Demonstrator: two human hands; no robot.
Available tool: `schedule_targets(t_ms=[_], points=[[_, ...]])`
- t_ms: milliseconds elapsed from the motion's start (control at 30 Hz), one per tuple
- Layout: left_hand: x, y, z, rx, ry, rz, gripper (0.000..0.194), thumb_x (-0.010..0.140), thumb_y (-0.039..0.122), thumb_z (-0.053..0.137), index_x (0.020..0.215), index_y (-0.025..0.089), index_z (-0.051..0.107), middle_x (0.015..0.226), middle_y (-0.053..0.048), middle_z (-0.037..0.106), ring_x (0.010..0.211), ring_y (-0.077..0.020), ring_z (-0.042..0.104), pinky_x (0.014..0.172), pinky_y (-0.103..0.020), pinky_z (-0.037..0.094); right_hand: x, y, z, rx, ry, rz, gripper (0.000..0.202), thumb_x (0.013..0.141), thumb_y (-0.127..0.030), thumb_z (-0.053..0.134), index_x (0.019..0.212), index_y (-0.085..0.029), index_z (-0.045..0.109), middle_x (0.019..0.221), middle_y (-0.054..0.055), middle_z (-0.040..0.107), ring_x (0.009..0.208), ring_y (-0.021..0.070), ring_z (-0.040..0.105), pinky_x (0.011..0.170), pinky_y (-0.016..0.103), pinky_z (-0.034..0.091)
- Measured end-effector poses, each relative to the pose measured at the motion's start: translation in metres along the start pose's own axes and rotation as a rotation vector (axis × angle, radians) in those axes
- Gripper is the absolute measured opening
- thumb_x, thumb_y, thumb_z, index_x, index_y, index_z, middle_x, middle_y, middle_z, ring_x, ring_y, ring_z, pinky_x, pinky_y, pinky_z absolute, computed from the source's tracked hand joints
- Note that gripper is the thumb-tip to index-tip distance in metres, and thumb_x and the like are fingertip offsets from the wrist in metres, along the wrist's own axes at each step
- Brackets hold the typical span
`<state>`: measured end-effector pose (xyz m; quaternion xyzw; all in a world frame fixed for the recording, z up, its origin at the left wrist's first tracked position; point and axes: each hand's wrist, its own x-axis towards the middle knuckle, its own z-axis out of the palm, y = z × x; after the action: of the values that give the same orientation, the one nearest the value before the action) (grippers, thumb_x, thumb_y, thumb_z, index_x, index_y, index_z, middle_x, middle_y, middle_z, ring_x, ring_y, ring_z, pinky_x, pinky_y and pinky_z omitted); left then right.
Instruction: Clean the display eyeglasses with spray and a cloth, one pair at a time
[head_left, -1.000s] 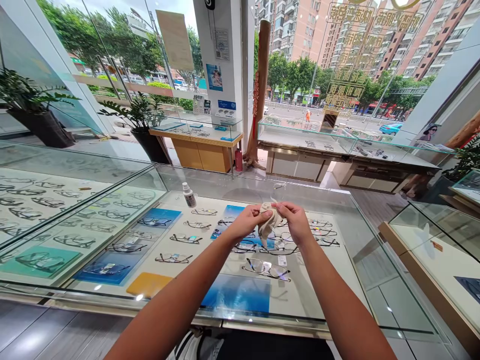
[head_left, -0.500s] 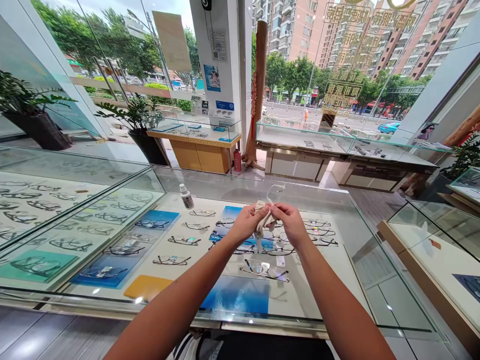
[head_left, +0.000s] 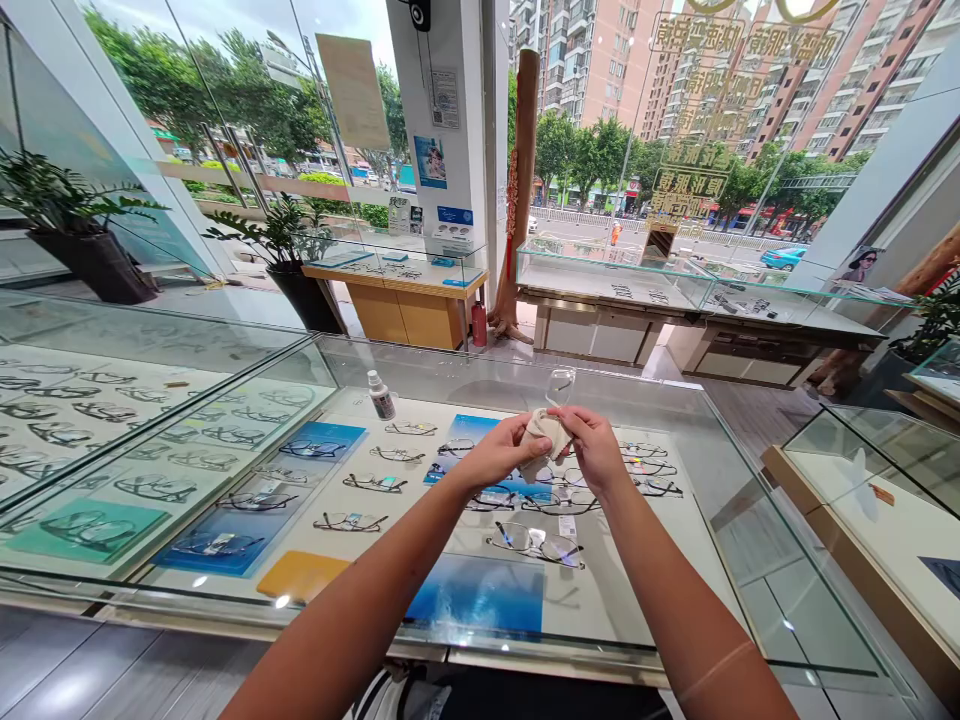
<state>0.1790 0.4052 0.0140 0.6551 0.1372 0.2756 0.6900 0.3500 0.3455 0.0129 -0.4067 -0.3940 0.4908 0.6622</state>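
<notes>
Above the glass display case (head_left: 600, 620), my two hands meet around a pair of eyeglasses (head_left: 562, 382) and a cream cleaning cloth (head_left: 546, 432). My left hand (head_left: 499, 452) is closed on the bunched cloth, thumb over it. With fingers pinched, my right hand (head_left: 592, 445) grips the eyeglasses at the cloth's right edge. One clear lens shows beyond the fingers; the rest of the frame is hidden by cloth and hands. A small white spray bottle (head_left: 381, 396) stands upright on the case, left of my hands.
Rows of eyeglasses lie in the case under my arms, among them a pair with a tag (head_left: 536, 543). A yellow pad (head_left: 304, 576) lies near the front edge. Another glass case (head_left: 862, 500) stands to the right. Potted plants (head_left: 292, 255) and low showcases (head_left: 600, 290) line the windows.
The cloth has shifted from hanging down between my fingers to being bunched around the eyeglasses. My right hand has moved slightly right, and the visible lens has turned. The view has shifted a little.
</notes>
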Motion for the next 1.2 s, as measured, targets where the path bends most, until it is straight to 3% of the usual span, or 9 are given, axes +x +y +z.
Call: schedule_targets(t_ms=[167, 267, 400, 567, 767, 867, 1067, 1200], points=[[0.007, -0.008, 0.007, 0.014, 0.204, 0.046, 0.059, 0.082, 0.061, 0.081, 0.114, 0.013, 0.071, 0.082, -0.004, 0.069, 0.067, -0.0140, 0.062, 0.063, -0.025, 0.049, 0.000, 0.006, 0.003, 0.016, -0.064, 0.017, 0.045, 0.075, -0.058, 0.087, 0.097, -0.019, 0.085, 0.075, 0.004, 0.075, 0.059, 0.0161, 0.061, 0.054, 0.032, 0.056], [0.009, -0.010, 0.008, 0.011, 0.267, 0.055, 0.061, 0.083, 0.068, 0.076, 0.110, 0.013, 0.071, 0.075, -0.001, 0.066, 0.059, -0.0129, 0.058, 0.057, -0.024, 0.045, 0.001, 0.010, 0.004, -0.017, -0.091, 0.007, 0.043, 0.077, -0.057, 0.086, 0.099, -0.020, 0.085, 0.077, 0.004, 0.075, 0.062, 0.0180, 0.064, 0.058, 0.034, 0.059], [0.008, -0.009, 0.008, 0.027, 0.216, 0.058, 0.059, 0.087, 0.070, 0.070, 0.105, 0.014, 0.072, 0.071, -0.002, 0.067, 0.061, -0.0158, 0.061, 0.058, -0.025, 0.046, 0.001, 0.012, 0.003, 0.003, -0.052, -0.017, 0.038, 0.077, -0.054, 0.086, 0.093, -0.019, 0.085, 0.072, 0.002, 0.071, 0.062, 0.0152, 0.059, 0.052, 0.029, 0.054], [0.006, -0.008, 0.001, 0.105, 0.128, 0.060, 0.054, 0.092, 0.066, 0.068, 0.102, 0.013, 0.073, 0.084, -0.007, 0.073, 0.075, -0.0196, 0.065, 0.068, -0.029, 0.049, 0.001, 0.006, 0.003, 0.001, -0.002, -0.011, 0.038, 0.074, -0.052, 0.087, 0.090, -0.018, 0.085, 0.070, 0.002, 0.069, 0.057, 0.0115, 0.052, 0.046, 0.024, 0.042], [0.003, -0.006, -0.002, 0.072, 0.005, 0.034, 0.059, 0.087, 0.054, 0.079, 0.128, 0.014, 0.067, 0.105, -0.010, 0.074, 0.090, -0.0210, 0.066, 0.079, -0.030, 0.051, 0.002, -0.001, 0.001, 0.025, 0.028, -0.001, 0.039, 0.071, -0.052, 0.088, 0.087, -0.018, 0.084, 0.068, 0.001, 0.068, 0.054, 0.0095, 0.046, 0.045, 0.023, 0.036], [0.004, -0.008, 0.003, 0.056, 0.033, 0.033, 0.066, 0.083, 0.053, 0.083, 0.133, 0.014, 0.065, 0.104, -0.010, 0.073, 0.089, -0.0212, 0.067, 0.076, -0.029, 0.051, 0.003, 0.000, 0.002, 0.042, 0.006, 0.015, 0.040, 0.071, -0.054, 0.089, 0.087, -0.018, 0.083, 0.067, 0.000, 0.066, 0.055, 0.0099, 0.048, 0.046, 0.023, 0.037], [0.008, -0.015, 0.009, 0.029, 0.202, 0.076, 0.059, 0.085, 0.062, 0.078, 0.117, 0.015, 0.068, 0.087, -0.004, 0.071, 0.072, -0.0159, 0.064, 0.067, -0.027, 0.050, 0.000, 0.005, 0.004, 0.041, -0.090, 0.038, 0.043, 0.074, -0.057, 0.088, 0.094, -0.020, 0.081, 0.076, 0.002, 0.071, 0.062, 0.0132, 0.058, 0.054, 0.026, 0.050], [0.007, -0.012, 0.011, 0.058, 0.241, 0.066, 0.061, 0.087, 0.070, 0.071, 0.115, 0.016, 0.070, 0.083, -0.005, 0.072, 0.067, -0.0178, 0.066, 0.063, -0.028, 0.050, -0.002, 0.003, 0.005, 0.028, -0.081, 0.030, 0.042, 0.072, -0.056, 0.089, 0.093, -0.020, 0.082, 0.079, 0.002, 0.072, 0.065, 0.0137, 0.058, 0.055, 0.027, 0.052]])
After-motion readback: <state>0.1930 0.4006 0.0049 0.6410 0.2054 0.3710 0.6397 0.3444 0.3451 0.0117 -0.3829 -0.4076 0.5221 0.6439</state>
